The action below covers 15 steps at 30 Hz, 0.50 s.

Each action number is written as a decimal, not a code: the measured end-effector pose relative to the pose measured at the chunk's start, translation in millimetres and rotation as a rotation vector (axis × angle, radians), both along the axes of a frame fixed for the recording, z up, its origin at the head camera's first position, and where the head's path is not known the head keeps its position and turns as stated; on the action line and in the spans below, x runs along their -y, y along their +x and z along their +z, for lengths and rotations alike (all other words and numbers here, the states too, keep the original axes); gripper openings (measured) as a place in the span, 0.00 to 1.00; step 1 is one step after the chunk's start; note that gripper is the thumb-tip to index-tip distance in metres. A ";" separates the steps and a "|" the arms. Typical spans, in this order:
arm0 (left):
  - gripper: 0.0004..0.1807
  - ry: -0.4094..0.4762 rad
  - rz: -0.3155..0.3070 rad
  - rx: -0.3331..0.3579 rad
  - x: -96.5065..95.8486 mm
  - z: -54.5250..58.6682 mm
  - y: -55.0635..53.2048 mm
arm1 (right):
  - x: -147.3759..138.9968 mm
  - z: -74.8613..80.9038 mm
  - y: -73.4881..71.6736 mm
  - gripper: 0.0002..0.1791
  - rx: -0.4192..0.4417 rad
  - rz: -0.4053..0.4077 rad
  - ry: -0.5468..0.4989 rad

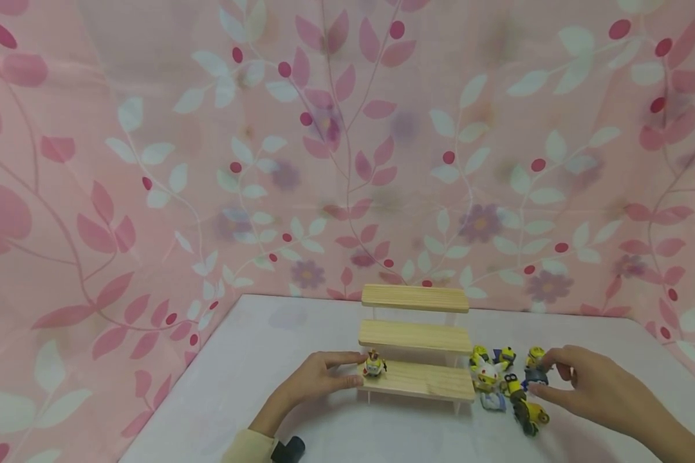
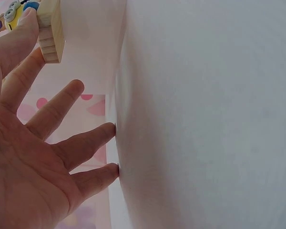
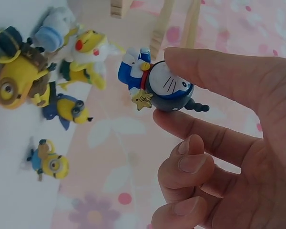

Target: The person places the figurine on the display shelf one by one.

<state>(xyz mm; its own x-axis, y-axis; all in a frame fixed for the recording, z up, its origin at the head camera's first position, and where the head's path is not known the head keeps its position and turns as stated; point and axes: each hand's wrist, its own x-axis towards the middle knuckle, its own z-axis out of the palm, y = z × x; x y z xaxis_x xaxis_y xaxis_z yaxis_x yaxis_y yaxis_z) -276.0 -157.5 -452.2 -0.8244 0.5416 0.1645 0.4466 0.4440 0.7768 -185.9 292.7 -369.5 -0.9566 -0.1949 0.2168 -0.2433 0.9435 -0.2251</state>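
In the right wrist view, a Doraemon figurine with a dark head, white face and gold star is pinched between the thumb and forefinger of my right hand; the other fingers curl inward. On the left end of a three-step wooden shelf's lowest board stands a small yellow minion figurine. My left hand is at that end, thumb and forefinger at the board's corners, the remaining fingers spread. In the left wrist view, the thumb tip overlaps the minion's blue lower part.
Right of the shelf lies a group of figurines: a white-and-yellow one, a minion on its side, and several other minions. The middle board and top board rise behind. Pink floral cloth hangs beyond the white tabletop.
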 end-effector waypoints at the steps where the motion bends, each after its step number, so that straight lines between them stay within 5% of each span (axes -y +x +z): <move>1: 0.25 0.001 0.001 -0.001 0.1 0.1 -0.2 | 1.7 0.7 -0.2 0.21 -0.023 0.017 -0.006; 15: 0.25 0.010 0.003 0.013 0.4 -1.7 -1.2 | 29.9 11.8 -7.5 0.23 0.009 0.069 -0.048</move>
<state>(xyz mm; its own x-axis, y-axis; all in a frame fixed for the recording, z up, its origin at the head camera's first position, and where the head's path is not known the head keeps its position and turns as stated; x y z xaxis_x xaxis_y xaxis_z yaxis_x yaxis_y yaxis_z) -277.2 -157.9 -454.0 -0.8284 0.5372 0.1588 0.4349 0.4379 0.7869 -193.4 262.8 -357.8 -0.9432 -0.2503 0.2185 -0.3052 0.9125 -0.2722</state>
